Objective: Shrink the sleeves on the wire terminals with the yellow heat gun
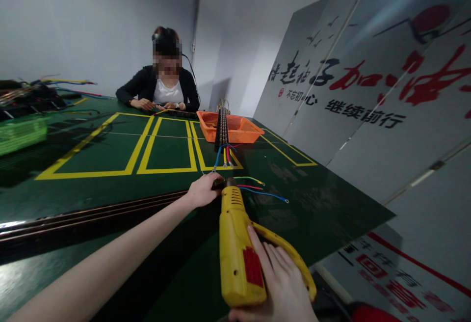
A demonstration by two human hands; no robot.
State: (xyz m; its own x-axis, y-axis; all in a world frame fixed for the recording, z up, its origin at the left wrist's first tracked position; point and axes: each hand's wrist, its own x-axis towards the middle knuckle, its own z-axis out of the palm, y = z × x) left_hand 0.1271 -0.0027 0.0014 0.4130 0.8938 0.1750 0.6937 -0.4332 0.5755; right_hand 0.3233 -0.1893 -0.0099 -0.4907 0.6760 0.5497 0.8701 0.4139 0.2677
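**Heat gun at the wired end of a dark strip**

Head view. The right hand [283, 273] is wrapped around the handle of a yellow heat gun [235, 243], its index finger lying along the body. The gun is over the near part of the green desk [301, 209], its nozzle directed away from the wearer, just beside the fingertips of the left hand [202, 190]. The left hand is closed on the end of a long dark strip [147, 209], which extends leftward across the desk; its fingertips are partly hidden. Beyond the nozzle, a yellow-green wire [248, 178], a red wire [252, 186] and a blue wire [265, 194] point rightward. Farther back, an orange basket [239, 137] supports another dark strip [222, 128] with wires at its near end. A green basket [24, 133] stands at far left. Across the desk sits a co-worker [147, 86], both hands low before the body.
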